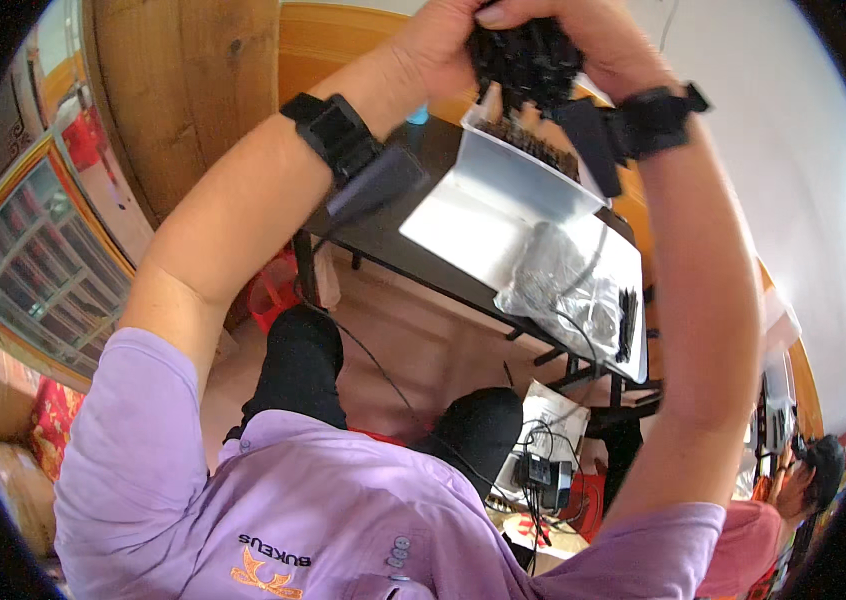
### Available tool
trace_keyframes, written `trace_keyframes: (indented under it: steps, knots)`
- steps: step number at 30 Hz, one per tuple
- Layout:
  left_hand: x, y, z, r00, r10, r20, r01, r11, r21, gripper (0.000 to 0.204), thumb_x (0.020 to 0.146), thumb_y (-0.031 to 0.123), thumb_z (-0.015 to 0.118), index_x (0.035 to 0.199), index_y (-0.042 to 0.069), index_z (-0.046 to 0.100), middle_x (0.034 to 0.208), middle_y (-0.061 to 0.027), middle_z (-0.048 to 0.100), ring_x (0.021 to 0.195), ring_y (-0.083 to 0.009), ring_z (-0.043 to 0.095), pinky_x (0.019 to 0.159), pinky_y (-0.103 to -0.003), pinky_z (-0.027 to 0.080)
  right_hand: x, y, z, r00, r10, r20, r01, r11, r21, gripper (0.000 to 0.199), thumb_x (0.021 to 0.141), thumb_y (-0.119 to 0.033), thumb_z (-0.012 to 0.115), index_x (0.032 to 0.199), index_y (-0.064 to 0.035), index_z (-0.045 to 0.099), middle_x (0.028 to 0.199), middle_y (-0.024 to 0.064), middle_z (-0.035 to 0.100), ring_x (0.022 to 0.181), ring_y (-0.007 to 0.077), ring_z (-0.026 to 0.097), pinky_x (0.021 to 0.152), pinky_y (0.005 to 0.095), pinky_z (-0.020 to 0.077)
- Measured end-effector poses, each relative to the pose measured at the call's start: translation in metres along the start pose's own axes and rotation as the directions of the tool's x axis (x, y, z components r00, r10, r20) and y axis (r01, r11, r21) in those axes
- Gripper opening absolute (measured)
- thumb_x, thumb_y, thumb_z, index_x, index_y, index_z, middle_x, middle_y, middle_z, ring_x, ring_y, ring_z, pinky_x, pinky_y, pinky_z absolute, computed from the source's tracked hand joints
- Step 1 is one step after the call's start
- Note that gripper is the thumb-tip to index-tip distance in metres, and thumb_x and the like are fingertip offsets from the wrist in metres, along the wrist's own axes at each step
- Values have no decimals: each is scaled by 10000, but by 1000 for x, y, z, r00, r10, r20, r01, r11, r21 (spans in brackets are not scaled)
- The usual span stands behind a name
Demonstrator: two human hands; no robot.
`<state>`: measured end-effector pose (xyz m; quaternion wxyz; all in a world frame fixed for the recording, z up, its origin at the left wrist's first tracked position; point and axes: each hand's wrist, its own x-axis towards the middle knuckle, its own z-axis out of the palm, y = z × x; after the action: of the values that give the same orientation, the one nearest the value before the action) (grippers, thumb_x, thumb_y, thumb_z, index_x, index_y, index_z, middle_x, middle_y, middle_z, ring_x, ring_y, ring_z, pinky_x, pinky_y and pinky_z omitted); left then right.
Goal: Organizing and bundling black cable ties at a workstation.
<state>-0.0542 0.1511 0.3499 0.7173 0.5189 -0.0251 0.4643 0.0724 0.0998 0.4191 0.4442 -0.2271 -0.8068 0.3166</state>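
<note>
At the top edge of the view my left hand (pixel 446 52) and my right hand (pixel 615 42) are closed around a thick bundle of small black pieces (pixel 526 62), whose exact kind I cannot make out. Part of both hands is cut off by the frame. The bundle is over a translucent white plastic box (pixel 533 172). Inside the box stand close-packed dark brown and black pieces (pixel 533 143). A white board or sheet (pixel 453 222) lies in front of the box, with a crumpled clear plastic bag (pixel 563 285) and several thin black sticks (pixel 627 325) on it.
The dark table (pixel 383 220) stands ahead of my knees. Black cables (pixel 383 370) run across my lap toward black adapters (pixel 543 470) at the lower right. A red stool (pixel 273 290) is under the table's left end. Another person (pixel 753 540) sits at far right.
</note>
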Motion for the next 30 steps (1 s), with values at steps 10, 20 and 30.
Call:
trace_keyframes:
  steps: [10, 20, 30]
  knots:
    - [-92, -67, -179, 847, -262, -462, 323, 945, 57, 356, 871, 372, 658, 1089, 92, 637, 933, -73, 686, 851, -205, 666, 776, -368, 546, -6, 239, 116, 861, 457, -221, -311, 819, 481, 554, 531, 101, 746, 1041, 11, 549, 906, 111, 651, 819, 247, 640, 742, 388, 529]
    - [-111, -117, -217, 760, 180, -624, 452, 543, 707, 808, 806, 414, 690, 1320, -152, 429, 1200, -248, 615, 1088, -321, 599, 987, -363, 437, -47, 307, 137, 756, 614, -227, -533, 779, 331, 396, 607, 39, 707, 983, 96, 595, 919, 172, 656, 784, 287, 654, 665, 412, 518]
    - [-106, -159, -246, 786, 408, -464, 355, 317, 879, 496, 870, 452, 595, 1049, -8, 653, 952, -261, 639, 884, -392, 618, 777, -420, 474, -41, 343, 140, 676, 515, -527, -724, 598, -343, 541, 847, -318, 582, 1104, 153, 507, 1135, 346, 589, 1053, 479, 593, 917, 460, 494]
